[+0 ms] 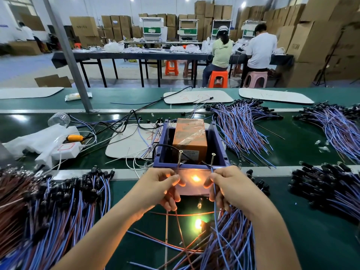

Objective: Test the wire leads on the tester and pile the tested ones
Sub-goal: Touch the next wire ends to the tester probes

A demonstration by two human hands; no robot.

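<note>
left hand (159, 190) pinches red lead (178, 217), right hand (231, 186) pinches blue lead (215, 211), ends held at tester (218, 141) near-edge screws (180, 157) to close circuit; bulb (195, 178) lit.

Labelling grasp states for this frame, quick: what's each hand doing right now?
Left hand: closed, pinching the red wire.
Right hand: closed, pinching the blue wire; the bulb between the hands is lit.

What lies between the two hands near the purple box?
A small lit bulb, glowing against the front of the box, between the left hand and the right hand. The head view shows it.
</note>
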